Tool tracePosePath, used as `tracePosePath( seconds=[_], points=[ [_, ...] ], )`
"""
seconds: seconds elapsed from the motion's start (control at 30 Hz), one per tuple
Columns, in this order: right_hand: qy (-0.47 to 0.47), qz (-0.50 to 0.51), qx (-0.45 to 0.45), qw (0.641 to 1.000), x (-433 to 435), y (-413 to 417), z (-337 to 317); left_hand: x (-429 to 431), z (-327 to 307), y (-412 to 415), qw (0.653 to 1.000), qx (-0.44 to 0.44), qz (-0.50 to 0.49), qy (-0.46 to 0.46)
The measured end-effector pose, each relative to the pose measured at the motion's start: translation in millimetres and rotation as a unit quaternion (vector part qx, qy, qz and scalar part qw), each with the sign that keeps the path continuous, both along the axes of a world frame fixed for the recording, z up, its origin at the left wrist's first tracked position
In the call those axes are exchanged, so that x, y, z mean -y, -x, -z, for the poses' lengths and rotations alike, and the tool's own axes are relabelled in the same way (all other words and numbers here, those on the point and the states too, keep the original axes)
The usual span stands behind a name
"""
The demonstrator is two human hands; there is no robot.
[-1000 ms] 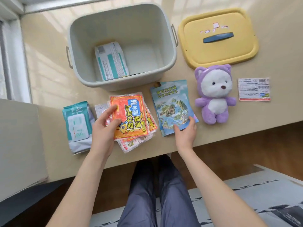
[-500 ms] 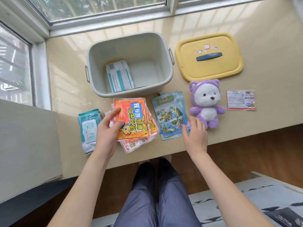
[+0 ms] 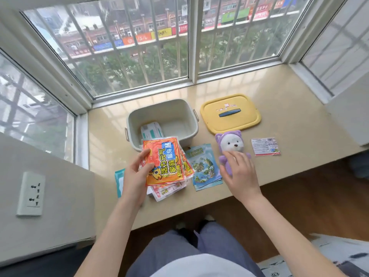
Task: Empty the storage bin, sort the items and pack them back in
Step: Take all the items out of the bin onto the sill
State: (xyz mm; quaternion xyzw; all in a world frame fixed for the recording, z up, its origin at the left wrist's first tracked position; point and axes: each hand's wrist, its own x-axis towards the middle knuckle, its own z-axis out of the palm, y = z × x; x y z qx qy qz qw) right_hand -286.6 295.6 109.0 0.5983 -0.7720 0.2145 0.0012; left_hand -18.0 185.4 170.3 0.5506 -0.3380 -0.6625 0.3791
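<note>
The pale grey storage bin [image 3: 132, 118] stands on the window ledge with one white-and-teal packet [image 3: 151, 131] inside. My left hand [image 3: 134, 176] grips a stack of orange heat-pad packets [image 3: 164, 161], lifted in front of the bin's near wall. More packets [image 3: 167, 190] of the same kind lie under them. My right hand [image 3: 238, 169] reaches over the purple plush bear [image 3: 232, 143], its spread fingers on the bear's body. A blue map booklet [image 3: 204, 166] lies between the hands.
The yellow bin lid [image 3: 247, 124] lies to the right of the bin. A white printed card [image 3: 265, 146] sits right of the bear. A teal wipes pack [image 3: 119, 181] pokes out left of my left hand. Window glass rings the ledge [image 3: 289, 108]; a wall socket [image 3: 31, 193] is at left.
My left hand has lifted the orange packets off the ledge toward the bin. My right hand left the map booklet and moved right onto the plush bear. The camera tilted up.
</note>
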Motion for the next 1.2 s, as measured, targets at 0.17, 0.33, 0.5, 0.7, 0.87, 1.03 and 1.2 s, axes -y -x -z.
tracePosePath(
  seconds=[0.17,0.33,0.5,0.7,0.87,1.03,1.2],
  points=[
    [-0.023,0.029,0.028,0.999,-34,1,4,-13,6,16,0.999,-0.002,0.035,-0.014],
    [-0.017,0.068,0.028,0.997,-47,48,-8,-13,-4,71,0.997,-0.007,0.070,-0.011],
    [-0.019,0.091,0.003,0.996,-60,139,-6,-15,-1,164,0.995,-0.011,0.100,-0.007],
    [-0.066,0.069,0.002,0.995,-78,291,0,-50,21,300,0.997,-0.007,0.071,-0.028],
    [-0.062,0.039,0.004,0.997,-86,379,-15,-77,23,388,0.998,-0.001,0.047,-0.051],
    [-0.071,0.011,0.024,0.997,-82,421,-16,-90,25,429,0.998,0.020,0.023,-0.054],
    [-0.087,-0.019,0.015,0.996,-74,432,-9,-94,35,447,0.998,0.011,0.010,-0.068]
  ],
)
